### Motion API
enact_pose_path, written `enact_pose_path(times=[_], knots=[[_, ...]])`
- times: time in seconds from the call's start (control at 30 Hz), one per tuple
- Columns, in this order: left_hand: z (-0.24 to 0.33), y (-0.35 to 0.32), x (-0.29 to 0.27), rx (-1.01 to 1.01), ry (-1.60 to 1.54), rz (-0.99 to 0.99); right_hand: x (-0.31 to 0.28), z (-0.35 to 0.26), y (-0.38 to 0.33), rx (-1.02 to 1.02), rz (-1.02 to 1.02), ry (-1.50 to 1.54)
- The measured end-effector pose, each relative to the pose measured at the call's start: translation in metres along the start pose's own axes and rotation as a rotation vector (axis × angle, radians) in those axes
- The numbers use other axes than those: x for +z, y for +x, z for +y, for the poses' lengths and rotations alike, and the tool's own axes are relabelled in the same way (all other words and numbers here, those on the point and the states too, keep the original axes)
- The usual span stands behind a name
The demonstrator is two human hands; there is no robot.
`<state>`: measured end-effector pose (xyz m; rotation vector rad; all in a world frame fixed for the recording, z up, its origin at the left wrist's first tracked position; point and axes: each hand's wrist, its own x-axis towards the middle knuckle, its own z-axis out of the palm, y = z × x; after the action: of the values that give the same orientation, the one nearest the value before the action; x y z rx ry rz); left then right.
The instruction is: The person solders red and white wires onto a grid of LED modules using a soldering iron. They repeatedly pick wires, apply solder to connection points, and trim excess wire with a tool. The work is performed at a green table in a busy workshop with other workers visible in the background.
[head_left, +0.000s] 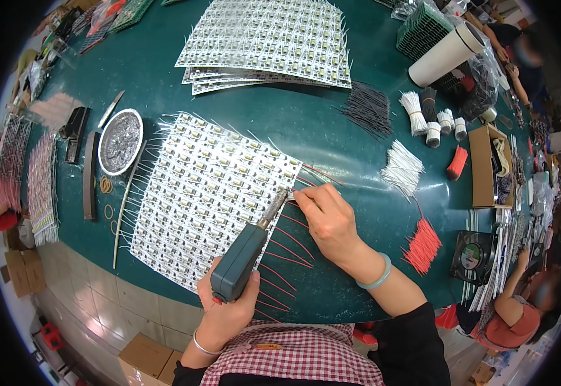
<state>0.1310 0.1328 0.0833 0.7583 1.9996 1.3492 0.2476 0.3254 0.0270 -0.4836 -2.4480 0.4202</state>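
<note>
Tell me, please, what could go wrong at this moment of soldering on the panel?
1. The right hand pinches a red wire right beside the soldering iron tip, so a fingertip burn seems possible.
2. The left hand grips the iron far back; a slip might smear solder across the LED panel.

I see a matt teal plastic soldering iron with a dull metal tip, a glossy white circuit panel studded with shiny pads, and a smooth, slightly reflective green table.
</note>
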Motion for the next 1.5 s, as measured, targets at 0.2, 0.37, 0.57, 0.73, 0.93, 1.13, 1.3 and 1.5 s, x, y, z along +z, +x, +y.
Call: enact_pose_path(times=[0.2, 0.37, 0.57, 0.73, 0.93, 1.13, 1.3, 1.5], knots=[[-0.001, -0.001, 0.000, 0.062, 0.029, 0.005, -0.001, -0.003, 0.003, -0.004, 0.029, 0.004], [-0.001, -0.012, -0.004, 0.055, 0.162, 0.030, 0.000, -0.002, 0.004, 0.000, 0.047, 0.003], [-0.003, -0.019, -0.009, -0.188, 0.044, 0.006, 0.000, -0.004, 0.003, 0.013, 0.049, -0.011], [-0.005, -0.023, -0.009, -0.207, -0.008, 0.017, 0.001, -0.004, 0.002, 0.018, 0.051, -0.027], [-0.007, -0.025, -0.008, -0.136, -0.110, 0.082, 0.003, -0.003, 0.000, -0.007, 0.054, -0.033], [-0.012, -0.027, -0.013, -0.145, -0.120, 0.063, -0.004, -0.015, -0.003, -0.048, 0.089, 0.023], [-0.027, -0.035, -0.017, 0.076, 0.098, -0.008, -0.001, -0.014, -0.006, -0.054, 0.045, 0.013], [-0.029, -0.031, -0.013, 0.159, 0.041, 0.039, 0.002, -0.012, -0.009, -0.058, 0.024, -0.004]])
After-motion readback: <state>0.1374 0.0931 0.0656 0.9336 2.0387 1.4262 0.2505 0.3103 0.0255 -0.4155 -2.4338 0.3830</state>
